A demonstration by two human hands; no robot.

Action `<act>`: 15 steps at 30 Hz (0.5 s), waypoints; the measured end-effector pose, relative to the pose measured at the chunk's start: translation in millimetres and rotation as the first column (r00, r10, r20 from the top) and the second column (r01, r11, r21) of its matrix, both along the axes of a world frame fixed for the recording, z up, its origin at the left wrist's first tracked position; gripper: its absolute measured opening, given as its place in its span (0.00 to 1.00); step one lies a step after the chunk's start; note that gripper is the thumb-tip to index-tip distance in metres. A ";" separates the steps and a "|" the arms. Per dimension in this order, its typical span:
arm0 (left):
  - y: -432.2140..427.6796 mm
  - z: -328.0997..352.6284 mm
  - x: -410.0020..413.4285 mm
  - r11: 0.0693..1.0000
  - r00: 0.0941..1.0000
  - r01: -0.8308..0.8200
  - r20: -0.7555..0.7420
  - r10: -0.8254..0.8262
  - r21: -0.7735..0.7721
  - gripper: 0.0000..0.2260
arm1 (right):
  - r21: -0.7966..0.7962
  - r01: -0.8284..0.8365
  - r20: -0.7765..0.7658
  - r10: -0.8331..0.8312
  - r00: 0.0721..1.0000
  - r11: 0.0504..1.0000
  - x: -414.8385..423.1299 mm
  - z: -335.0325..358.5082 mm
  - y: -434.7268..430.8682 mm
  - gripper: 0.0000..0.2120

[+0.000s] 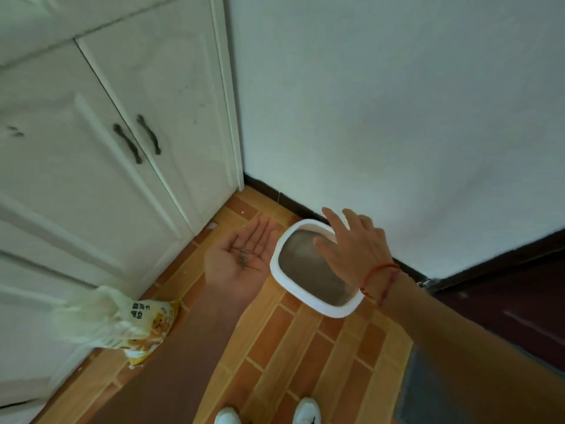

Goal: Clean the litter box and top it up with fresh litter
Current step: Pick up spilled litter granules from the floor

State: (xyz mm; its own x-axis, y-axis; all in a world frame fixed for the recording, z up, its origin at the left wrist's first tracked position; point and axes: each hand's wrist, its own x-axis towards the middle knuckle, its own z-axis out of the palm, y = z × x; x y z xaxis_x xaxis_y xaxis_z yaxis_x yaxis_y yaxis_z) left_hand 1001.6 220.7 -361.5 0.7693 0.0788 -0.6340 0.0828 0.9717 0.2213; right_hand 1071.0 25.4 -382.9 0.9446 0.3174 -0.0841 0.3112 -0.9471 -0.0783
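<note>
White wall (397,102), filling the upper right, edged at the bottom by a dark skirting (293,203).
White cabinet (76,148) at left, doors closed, meeting the wall in the corner.
Floor (290,347) of orange and brown brick-pattern tiles, running from the corner to the lower edge.
Dark door (504,286) at far right, blurred.
Litter box (305,304), white-rimmed with rounded corners, flat on the floor against the skirting, near the corner; filled with grey litter (299,264), fairly level.
Bag (122,325), yellow and white with printed characters, slumped on the floor against the cabinet, well apart from the box; top blurred.
Right hand (351,249), palm down over the far right part of the box, fingers spread and nearly straight, holding nothing; contact with the rim not discernible.
Left hand (244,258), palm up just left of the box, fingers straight and pressed together.
Two white shoes (307,410) at the bottom edge.
Two dark handles (149,134) side by side on the cabinet doors.
Red cord (376,272) around the right wrist.
Small cluster of dark grains (243,258) lying in the left palm.
</note>
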 end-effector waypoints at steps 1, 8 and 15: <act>-1.0 24.0 -0.1 1.000 1.000 -0.008 0.006 0.008 -0.006 0.20 | -0.001 0.004 0.015 -0.004 1.000 1.000 1.3 24.3 -0.9 0.30; -3.9 152.1 -3.3 0.999 0.997 -0.033 0.072 0.034 -0.014 0.18 | -0.003 0.010 0.104 -0.010 0.995 1.000 0.6 161.4 -2.8 0.29; -5.2 230.1 -12.5 0.998 0.982 -0.065 0.176 0.066 -0.015 0.19 | 0.017 0.020 0.184 -0.022 0.983 1.000 -15.8 249.5 -3.8 0.30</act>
State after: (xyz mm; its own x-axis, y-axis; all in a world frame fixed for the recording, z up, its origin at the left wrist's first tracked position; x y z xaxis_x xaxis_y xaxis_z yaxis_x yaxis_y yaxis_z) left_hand 989.1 215.5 -131.4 0.8623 0.1276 -0.4901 -0.0204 0.9757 0.2181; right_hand 1055.2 21.5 -133.4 0.9500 0.2971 0.0964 0.3016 -0.9528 -0.0354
